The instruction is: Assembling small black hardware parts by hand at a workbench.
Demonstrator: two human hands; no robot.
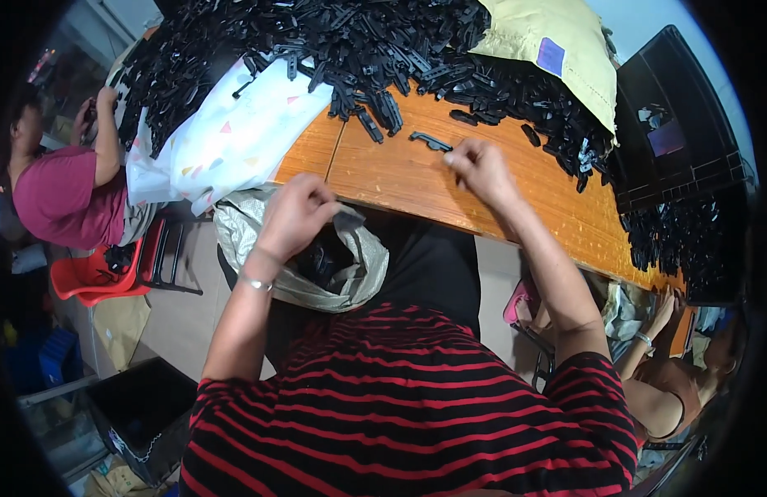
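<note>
- Head view: the right hand (481,170) pinches one black plastic strip (431,142) by its end on the wooden table (400,178), fingers closed on it
- The left hand (296,214) is curled over the mouth of the grey sack (350,282) in the lap; whether it holds anything I cannot tell
- A large heap of black parts (359,41) lies unsorted behind, so judging by that most of the work remains

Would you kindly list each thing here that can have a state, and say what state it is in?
Left hand: closed on the rim of the grey sack.
Grey sack: mouth open, black parts inside.
Right hand: fingers pinched on the black clip.
Black clip: lying flat on the wooden table.
Pile of black parts: heaped loose.
Black crate: open-topped.
</note>
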